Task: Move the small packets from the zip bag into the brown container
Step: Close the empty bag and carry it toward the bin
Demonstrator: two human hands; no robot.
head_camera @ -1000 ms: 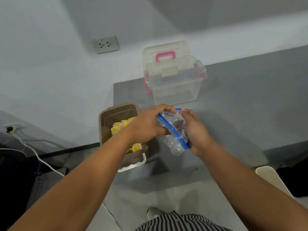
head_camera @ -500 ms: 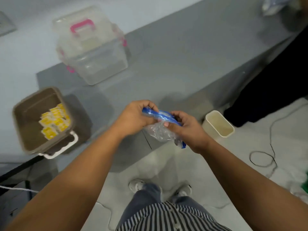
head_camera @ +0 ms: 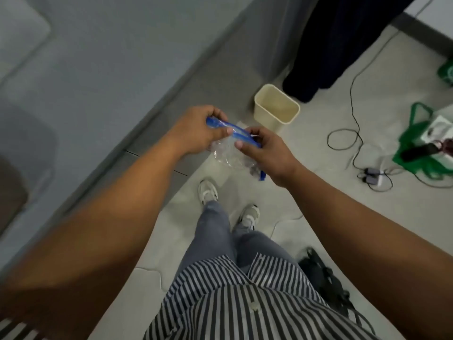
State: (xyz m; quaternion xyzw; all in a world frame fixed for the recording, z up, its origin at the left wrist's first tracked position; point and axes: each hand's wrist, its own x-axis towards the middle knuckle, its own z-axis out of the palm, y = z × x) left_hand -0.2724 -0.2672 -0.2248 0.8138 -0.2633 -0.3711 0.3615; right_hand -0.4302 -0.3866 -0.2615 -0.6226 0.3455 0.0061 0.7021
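The grey bench is filling the far left of the view. Just right of its edge, your left hand is curling its fingers round the left end of the zip bag's blue zip strip, with the thumb pressing on it. The zip bag is hanging clear and crumpled between both hands, above the floor and in front of your striped shirt. I cannot tell whether any packets are lying inside. Your right hand is pinching the right part of the strip between thumb and fingers. Farther right, a cream bin is standing on the floor, with a black cable and a green bag lying beyond it.
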